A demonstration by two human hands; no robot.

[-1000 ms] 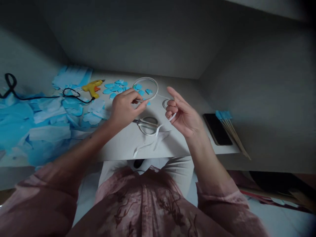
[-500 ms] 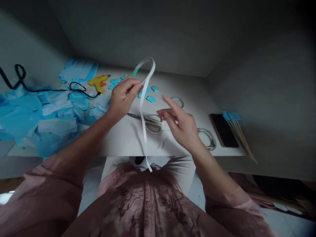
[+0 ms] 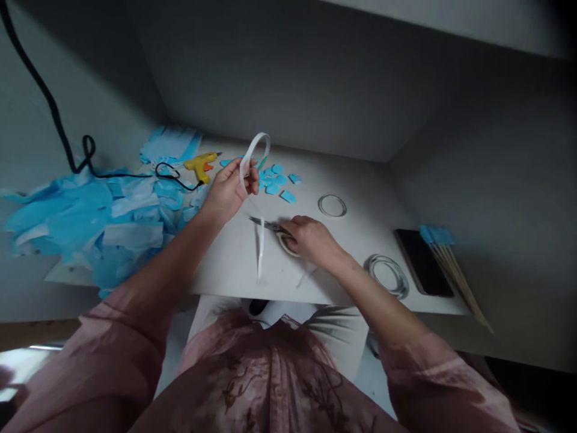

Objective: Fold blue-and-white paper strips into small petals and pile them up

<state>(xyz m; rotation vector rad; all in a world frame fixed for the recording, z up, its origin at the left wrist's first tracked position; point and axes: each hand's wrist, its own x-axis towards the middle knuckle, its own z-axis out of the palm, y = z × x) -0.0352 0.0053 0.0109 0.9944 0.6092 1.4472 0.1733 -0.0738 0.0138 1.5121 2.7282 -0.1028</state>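
Note:
A narrow white strip (image 3: 267,142) is curled into an upright loop, pinched between the fingers of my left hand (image 3: 229,193). Green shows on the inside of the loop. My right hand (image 3: 313,239) is closed round the handles of the scissors (image 3: 270,225), whose blades point left above the table. Across the blades runs a straight white length of strip (image 3: 260,251); I cannot tell whether it is still joined to the loop. Just beyond my left hand lie several small blue cut pieces (image 3: 272,180).
At the left are a heap of blue and white fabric scraps (image 3: 81,207), a stack of blue sheets (image 3: 171,144) and a yellow glue gun (image 3: 197,165) with a black cord. A thin ring (image 3: 320,205), a coil (image 3: 370,267), a phone (image 3: 419,258) and blue-tipped sticks (image 3: 457,273) lie right.
My right hand has gone from empty with fingers spread to gripping the scissors. My left hand has turned the looped strip, and its long hanging tail no longer reaches past the table edge.

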